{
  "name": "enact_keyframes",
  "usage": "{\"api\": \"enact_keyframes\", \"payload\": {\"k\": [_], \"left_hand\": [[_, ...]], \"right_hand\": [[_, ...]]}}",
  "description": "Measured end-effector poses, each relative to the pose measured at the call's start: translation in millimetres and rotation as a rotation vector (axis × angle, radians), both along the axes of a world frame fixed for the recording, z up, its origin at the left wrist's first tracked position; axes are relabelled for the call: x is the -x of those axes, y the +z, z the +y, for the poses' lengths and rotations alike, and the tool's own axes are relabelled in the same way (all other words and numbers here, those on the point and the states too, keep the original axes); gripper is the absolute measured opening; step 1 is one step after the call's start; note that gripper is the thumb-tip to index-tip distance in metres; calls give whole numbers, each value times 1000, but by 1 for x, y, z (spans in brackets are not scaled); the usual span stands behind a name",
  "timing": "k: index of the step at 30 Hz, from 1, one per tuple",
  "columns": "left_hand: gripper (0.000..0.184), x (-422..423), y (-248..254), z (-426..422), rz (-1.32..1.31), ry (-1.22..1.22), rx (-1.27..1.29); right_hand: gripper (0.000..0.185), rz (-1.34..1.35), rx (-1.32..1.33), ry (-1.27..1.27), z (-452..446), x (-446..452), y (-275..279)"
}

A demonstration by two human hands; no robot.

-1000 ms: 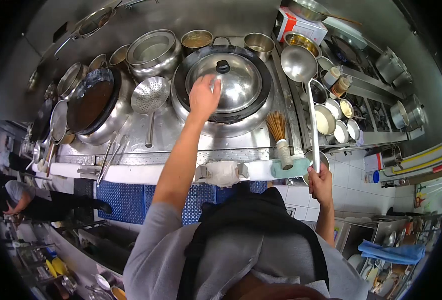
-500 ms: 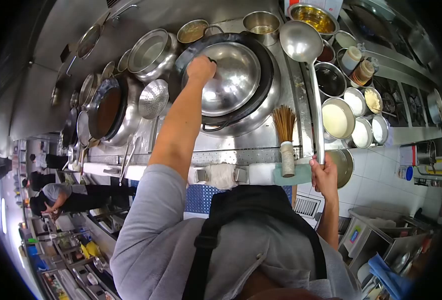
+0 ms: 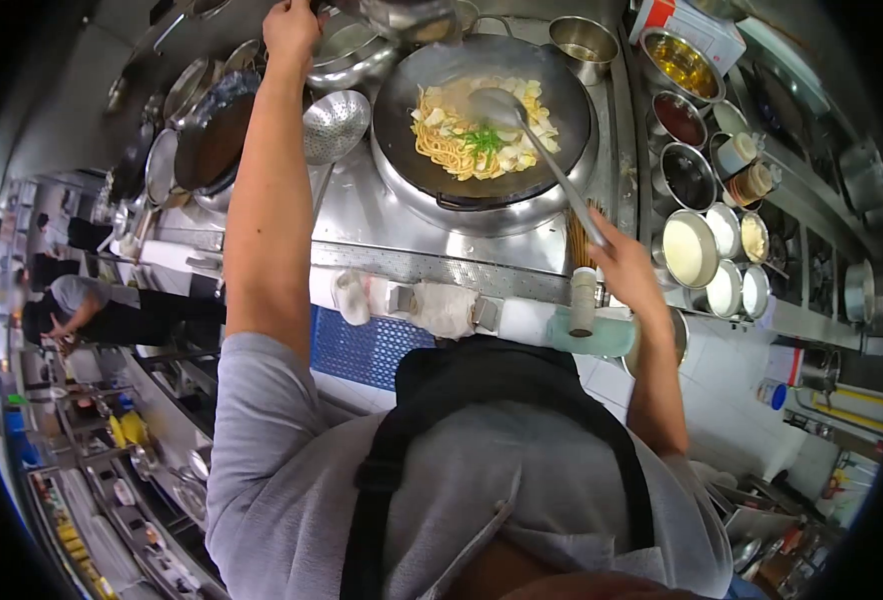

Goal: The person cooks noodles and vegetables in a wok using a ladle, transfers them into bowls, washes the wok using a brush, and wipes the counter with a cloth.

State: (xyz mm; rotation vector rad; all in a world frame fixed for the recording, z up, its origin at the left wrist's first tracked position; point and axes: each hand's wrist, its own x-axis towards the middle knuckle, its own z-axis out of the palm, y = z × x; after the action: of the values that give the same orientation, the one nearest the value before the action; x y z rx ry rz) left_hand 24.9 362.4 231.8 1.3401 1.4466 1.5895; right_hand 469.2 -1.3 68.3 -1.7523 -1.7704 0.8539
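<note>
At the top edge, my left hand [image 3: 292, 38] is closed at the side of the domed metal lid [image 3: 407, 16], which is cut off by the frame; the grip itself is partly hidden. The lid is held up beyond the wok [image 3: 402, 140]. Noodles [image 3: 444, 155], pale chopped pieces and a small heap of green shreds [image 3: 483, 143] lie in the wok, with some steam above. My right hand [image 3: 626, 268] is wrapped round the handle of a long ladle [image 3: 552, 165]. The ladle's bowl is over the noodles; whether it touches them I cannot tell.
A bamboo wok brush [image 3: 582, 290] lies at the counter's front edge. To the left are a perforated skimmer [image 3: 337, 127] and a dark pan [image 3: 212, 130]. Several seasoning pots [image 3: 690, 250] and squeeze bottles [image 3: 737, 155] stand right. Another person [image 3: 87, 300] is far left.
My left hand has lifted the lid off the wok, away and to the left, uncovering the noodles. My right hand has swung the ladle from the right side over the wok.
</note>
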Motion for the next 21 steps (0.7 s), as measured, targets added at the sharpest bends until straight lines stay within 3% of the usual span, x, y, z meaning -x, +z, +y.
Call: {"api": "enact_keyframes", "payload": {"k": [1, 5, 8, 13, 17, 19, 21], "left_hand": [[32, 6, -1, -1, -115, -35, -27], [22, 28, 5, -29, -388, -159, -49], [21, 36, 11, -57, -456, -149, -41], [17, 33, -8, -83, -525, -142, -42], [20, 7, -27, -104, -601, -78, -1], [28, 12, -42, -118, -646, -47, -41], [25, 33, -56, -131, -650, -52, -87]], "right_hand": [[63, -113, 10, 11, 16, 18, -4], [59, -78, -67, 132, 28, 51, -22], [55, -37, 202, 81, 1, 25, 30], [56, -286, -7, -31, 34, 66, 11], [58, -215, -86, 92, 25, 94, 1], [61, 41, 53, 91, -8, 68, -5], [62, 132, 138, 54, -12, 42, -10]]}}
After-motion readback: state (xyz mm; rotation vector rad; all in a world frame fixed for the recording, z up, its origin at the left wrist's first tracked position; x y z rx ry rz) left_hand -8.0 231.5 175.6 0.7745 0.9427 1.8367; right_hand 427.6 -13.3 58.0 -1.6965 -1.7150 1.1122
